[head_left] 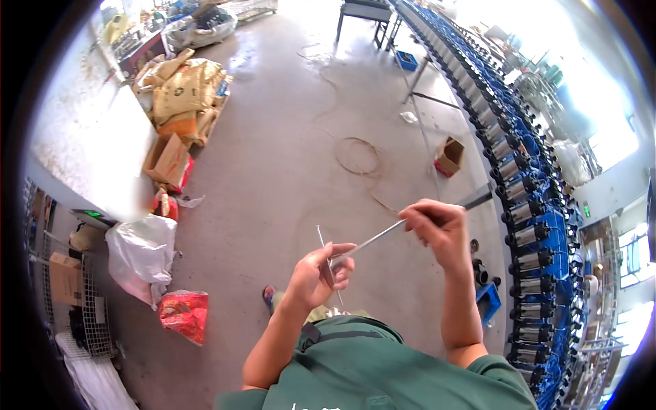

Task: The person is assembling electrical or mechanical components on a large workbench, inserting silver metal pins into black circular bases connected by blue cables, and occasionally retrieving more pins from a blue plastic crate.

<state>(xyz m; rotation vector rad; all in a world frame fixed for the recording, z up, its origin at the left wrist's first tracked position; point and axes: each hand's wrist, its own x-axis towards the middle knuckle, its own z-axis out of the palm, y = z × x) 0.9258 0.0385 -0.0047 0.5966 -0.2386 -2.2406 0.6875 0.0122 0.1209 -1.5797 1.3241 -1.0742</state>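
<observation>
Between my hands is a thin silvery metal rod [372, 240], slanting up to the right. At its lower left end it meets a thinner crossbar [320, 236], so the two look like a T-shaped tool; whether they are joined I cannot tell. My left hand [316, 277] is closed around that meeting point, thumb on top and fingers curled beneath. The crossbar sticks out above and below the left hand. My right hand [441, 229] pinches the rod's upper right end with bent fingers, and that tip is hidden. Both hands are held up in front of my green shirt [383, 365].
To the right runs a long line of black and silver motor-like units [533, 236] with blue parts. A cardboard box [449, 156] and coiled cord [359, 156] lie on the floor ahead. Stacked sacks [184, 92], an open carton [166, 158] and a red bag [184, 316] are at left.
</observation>
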